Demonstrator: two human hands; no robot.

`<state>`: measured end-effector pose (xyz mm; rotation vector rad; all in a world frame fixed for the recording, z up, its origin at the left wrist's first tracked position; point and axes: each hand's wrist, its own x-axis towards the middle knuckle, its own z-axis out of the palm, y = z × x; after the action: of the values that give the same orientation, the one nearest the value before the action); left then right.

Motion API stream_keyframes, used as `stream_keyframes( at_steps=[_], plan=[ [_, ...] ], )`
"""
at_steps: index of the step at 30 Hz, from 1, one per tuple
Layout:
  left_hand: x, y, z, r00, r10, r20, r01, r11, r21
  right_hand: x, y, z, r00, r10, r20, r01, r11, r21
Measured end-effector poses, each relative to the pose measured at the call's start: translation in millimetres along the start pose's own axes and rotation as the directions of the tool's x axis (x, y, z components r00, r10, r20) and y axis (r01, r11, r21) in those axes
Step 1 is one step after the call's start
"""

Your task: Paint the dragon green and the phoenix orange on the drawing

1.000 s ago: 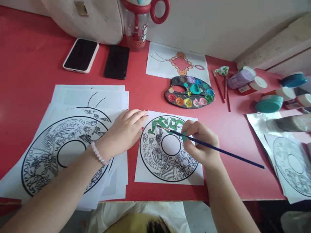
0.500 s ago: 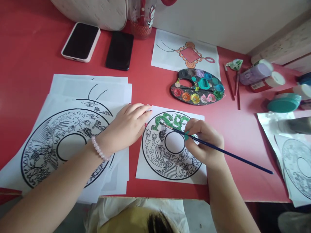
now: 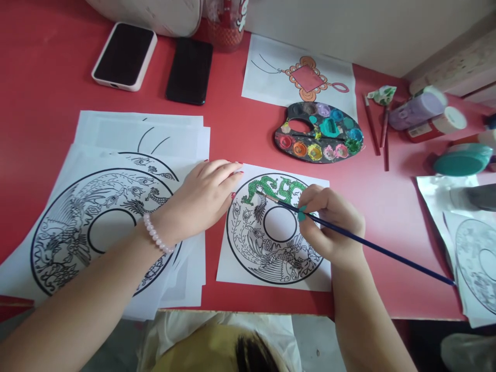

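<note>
My right hand (image 3: 331, 222) grips a slim dark blue paintbrush (image 3: 368, 243), its handle slanting down to the right. The bristle tip meets the green dragon (image 3: 261, 187) near the top of a square line drawing (image 3: 228, 268). That drawing is a ring of dragon and phoenix figures, with only the upper part painted green. My left hand (image 3: 211, 194) lies flat, fingers stretched, its fingertips at the drawing's upper left corner. Beneath my left wrist and forearm is a stack of larger printed sheets (image 3: 182, 294), the top one bearing a similar ring design.
A paint palette (image 3: 320, 133) sits beyond the drawing, overlapping a sheet with a red knot picture (image 3: 267, 85). Two phones (image 3: 124, 56) lie at the back left, near a clear cup (image 3: 227, 31). Thin brushes (image 3: 372, 126) and paint jars (image 3: 463, 159) stand or lie on the right.
The brush tip has shifted slightly along the green dragon, and the handle's far end now reaches further right. My left hand stays in place. The whole view has moved a little.
</note>
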<state>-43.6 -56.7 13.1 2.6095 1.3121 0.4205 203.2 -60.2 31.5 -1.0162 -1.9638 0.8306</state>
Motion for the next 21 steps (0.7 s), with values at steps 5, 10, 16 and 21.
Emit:
stream_keyframes(
  at_steps=[5, 10, 16, 21],
  plan=[
    [-0.4, 0.2, 0.0, 1.000, -0.007, -0.007, 0.007, 1.000, 0.001, 0.5, -0.4, 0.5, 1.000, -0.001, 0.018, 0.001, 1.000, -0.008],
    [-0.6, 0.5, 0.4, 1.000, -0.005, -0.024, 0.005, 1.000, -0.007, 0.0, 1.4, -1.6, 1.000, -0.028, -0.001, 0.028, 0.999, 0.018],
    [-0.6, 0.9, 0.5, 1.000, -0.015, -0.012, 0.015, 1.000, -0.026, 0.6, 0.6, 0.3, 1.000, -0.017, 0.002, 0.017, 1.000, -0.018],
    [-1.2, 0.2, 1.1, 1.000, -0.015, -0.003, 0.015, 0.999, -0.032, -0.1, 0.2, -1.8, 0.999, -0.046, 0.004, 0.046, 0.999, 0.022]
  ],
)
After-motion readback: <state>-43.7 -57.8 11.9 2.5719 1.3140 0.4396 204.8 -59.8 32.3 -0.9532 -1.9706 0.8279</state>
